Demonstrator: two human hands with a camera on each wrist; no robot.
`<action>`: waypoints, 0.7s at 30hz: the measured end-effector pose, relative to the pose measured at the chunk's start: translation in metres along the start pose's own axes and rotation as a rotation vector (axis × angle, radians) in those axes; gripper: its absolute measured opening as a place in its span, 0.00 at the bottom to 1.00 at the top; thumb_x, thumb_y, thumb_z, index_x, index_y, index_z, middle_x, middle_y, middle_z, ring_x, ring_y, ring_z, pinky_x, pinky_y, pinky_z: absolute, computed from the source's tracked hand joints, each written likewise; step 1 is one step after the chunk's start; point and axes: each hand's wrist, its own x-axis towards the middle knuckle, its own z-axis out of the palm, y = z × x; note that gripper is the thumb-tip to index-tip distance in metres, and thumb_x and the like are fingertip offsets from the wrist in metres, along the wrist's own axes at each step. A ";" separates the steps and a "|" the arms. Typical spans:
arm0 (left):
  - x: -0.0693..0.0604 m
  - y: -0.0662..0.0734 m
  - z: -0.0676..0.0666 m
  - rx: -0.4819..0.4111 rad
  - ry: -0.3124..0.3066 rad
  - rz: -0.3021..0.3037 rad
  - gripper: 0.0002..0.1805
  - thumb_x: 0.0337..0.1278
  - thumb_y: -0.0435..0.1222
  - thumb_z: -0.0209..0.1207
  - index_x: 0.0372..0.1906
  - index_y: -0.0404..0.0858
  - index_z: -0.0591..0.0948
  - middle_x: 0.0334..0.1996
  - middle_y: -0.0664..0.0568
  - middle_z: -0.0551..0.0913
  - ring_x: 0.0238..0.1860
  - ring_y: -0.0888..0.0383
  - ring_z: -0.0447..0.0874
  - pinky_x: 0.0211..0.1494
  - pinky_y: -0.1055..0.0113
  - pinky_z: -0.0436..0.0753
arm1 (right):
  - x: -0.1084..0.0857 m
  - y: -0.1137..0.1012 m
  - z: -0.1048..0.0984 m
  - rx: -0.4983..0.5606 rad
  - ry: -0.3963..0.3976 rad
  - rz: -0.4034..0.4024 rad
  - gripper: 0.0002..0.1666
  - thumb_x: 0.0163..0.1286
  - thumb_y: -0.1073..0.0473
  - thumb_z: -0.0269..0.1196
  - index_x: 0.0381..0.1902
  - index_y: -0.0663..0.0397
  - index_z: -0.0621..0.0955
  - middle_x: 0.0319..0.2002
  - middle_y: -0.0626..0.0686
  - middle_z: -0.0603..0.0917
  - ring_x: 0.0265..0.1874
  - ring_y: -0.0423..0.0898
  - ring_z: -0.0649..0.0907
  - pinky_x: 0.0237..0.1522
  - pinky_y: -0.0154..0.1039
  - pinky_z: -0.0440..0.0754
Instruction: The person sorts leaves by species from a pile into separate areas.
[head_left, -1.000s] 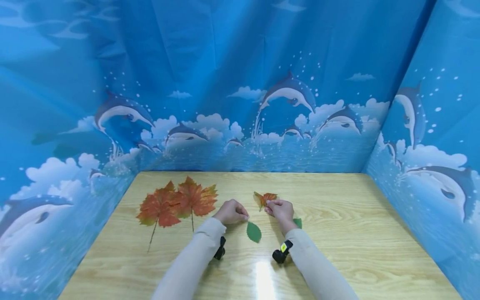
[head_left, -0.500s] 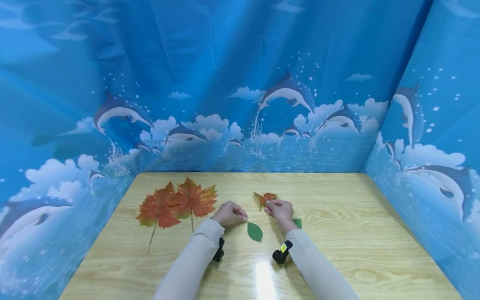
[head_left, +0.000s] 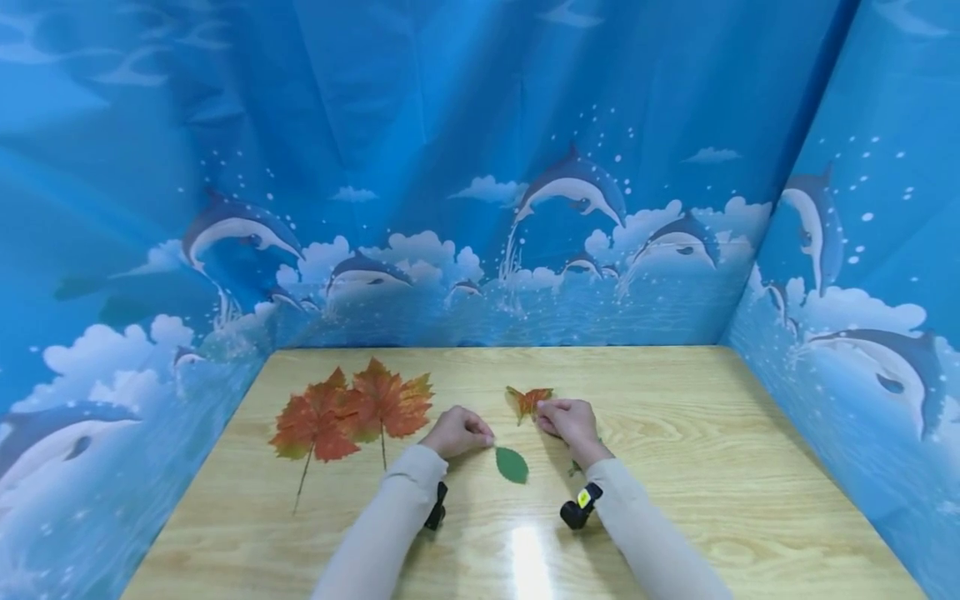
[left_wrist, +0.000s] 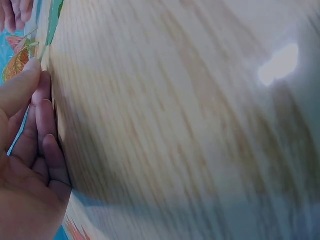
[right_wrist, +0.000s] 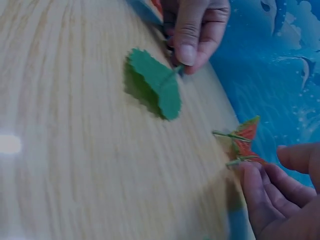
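Note:
My left hand (head_left: 459, 432) pinches the thin stem of a green leaf (head_left: 512, 465) between thumb and fingertips. In the right wrist view that green leaf (right_wrist: 157, 85) hangs just over the wood, its edge toothed. To the right, a small folded orange-red leaf (head_left: 528, 402) with a green stem lies at the fingertips of my right hand (head_left: 570, 425). The right wrist view shows this hand's thumb (right_wrist: 296, 157) apart from the fingers, with the orange leaf (right_wrist: 246, 142) just beyond them; whether they touch it I cannot tell.
Two large orange maple leaves (head_left: 318, 417) on dark stems lie overlapping at the left. Beside my right wrist, a bit of another green leaf (head_left: 575, 468) shows. Blue dolphin-printed sheets (head_left: 450, 208) stand around the wooden table (head_left: 712, 467).
My right hand has shifted slightly right, and more of the orange leaf shows. Its forearm now covers most of the green leaf beside it. The left hand and its leaf have barely moved.

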 end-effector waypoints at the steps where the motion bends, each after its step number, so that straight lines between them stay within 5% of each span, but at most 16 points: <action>1: 0.000 0.000 0.000 0.000 0.000 -0.002 0.03 0.55 0.36 0.66 0.29 0.42 0.87 0.25 0.57 0.84 0.30 0.62 0.78 0.37 0.66 0.77 | -0.001 -0.002 -0.004 -0.010 -0.017 -0.008 0.15 0.67 0.63 0.62 0.44 0.72 0.82 0.35 0.61 0.86 0.29 0.41 0.86 0.36 0.33 0.84; 12: -0.006 0.003 -0.003 -0.004 -0.006 0.010 0.03 0.57 0.35 0.65 0.31 0.40 0.87 0.27 0.56 0.84 0.31 0.63 0.78 0.38 0.67 0.78 | -0.017 -0.012 -0.050 -0.063 -0.114 -0.039 0.20 0.69 0.60 0.61 0.51 0.73 0.78 0.43 0.65 0.83 0.35 0.42 0.85 0.45 0.40 0.83; 21: -0.006 0.002 -0.003 -0.014 -0.007 0.010 0.04 0.58 0.35 0.64 0.32 0.39 0.87 0.28 0.55 0.84 0.31 0.62 0.78 0.38 0.67 0.77 | -0.046 0.003 -0.067 -0.085 -0.080 -0.043 0.17 0.67 0.65 0.61 0.47 0.77 0.78 0.38 0.62 0.85 0.34 0.44 0.85 0.38 0.33 0.83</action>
